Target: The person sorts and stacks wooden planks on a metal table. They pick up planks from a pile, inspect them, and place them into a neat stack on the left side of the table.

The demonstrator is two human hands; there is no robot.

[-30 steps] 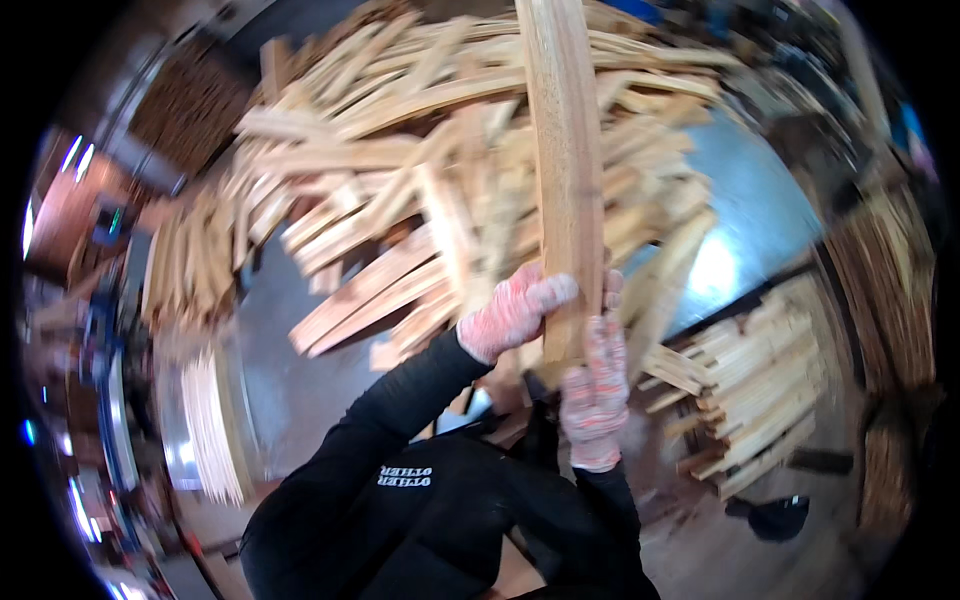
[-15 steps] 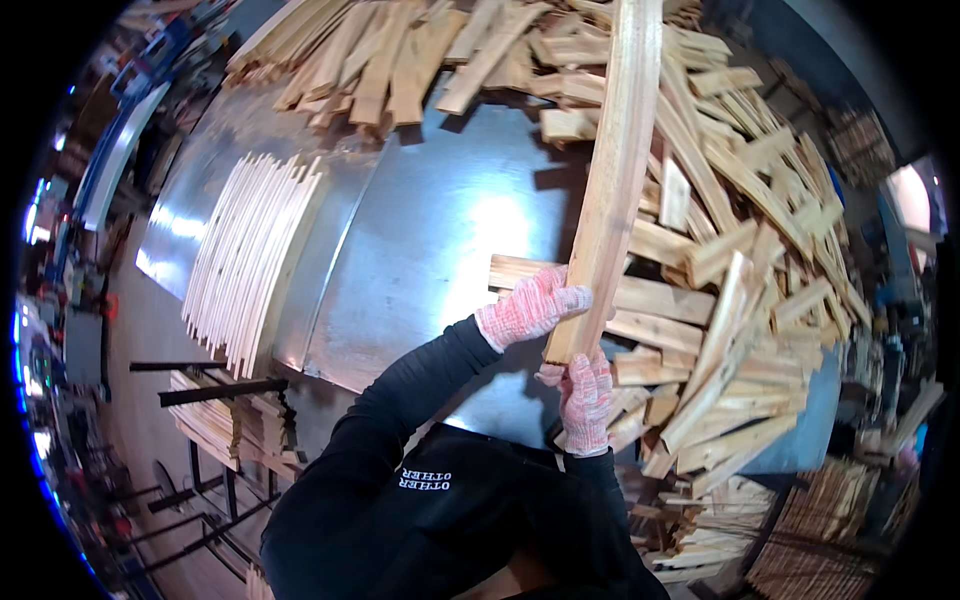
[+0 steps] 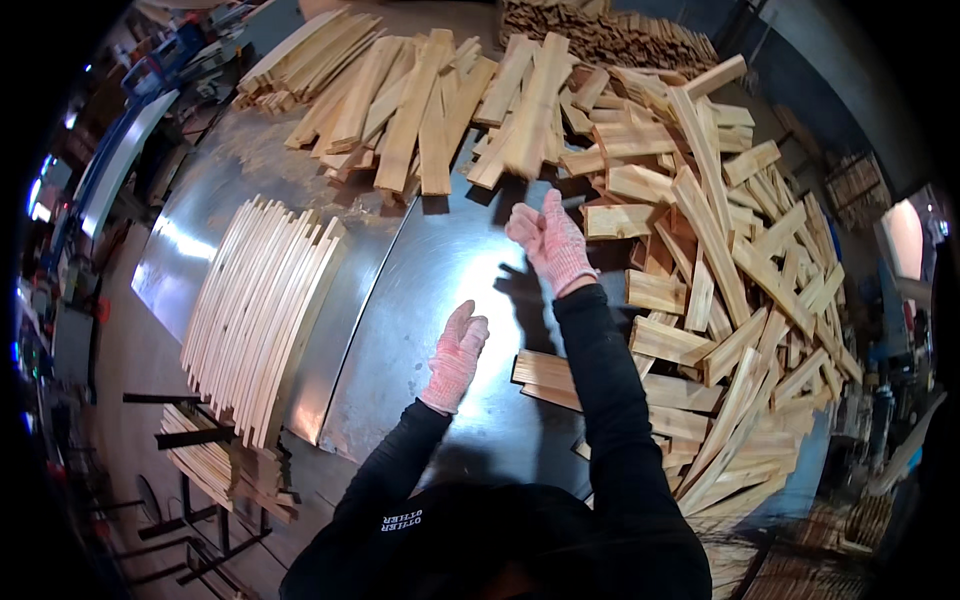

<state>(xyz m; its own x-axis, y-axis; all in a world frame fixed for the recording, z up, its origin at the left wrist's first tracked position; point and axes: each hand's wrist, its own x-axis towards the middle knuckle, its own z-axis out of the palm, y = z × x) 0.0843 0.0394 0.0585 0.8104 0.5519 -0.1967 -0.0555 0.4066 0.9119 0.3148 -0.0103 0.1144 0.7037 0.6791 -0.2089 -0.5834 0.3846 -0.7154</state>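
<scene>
A shiny metal bench [image 3: 430, 290] holds a neat row of thin wood slats [image 3: 255, 315] and a big messy pile of short wood boards [image 3: 700, 260].

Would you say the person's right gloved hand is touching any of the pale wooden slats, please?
Apart. The head view shows the right gloved hand open over bare shiny metal table, with a gap to the nearest pale wooden slats.

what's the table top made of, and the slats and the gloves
The table top looks like bare sheet metal: grey, smooth, with bright glare and a seam across it. The slats appear to be raw, unfinished wood: pale tan with visible grain and rough-cut ends. The gloves on the left hand and right hand seem knitted fabric, white speckled with pink.
</scene>
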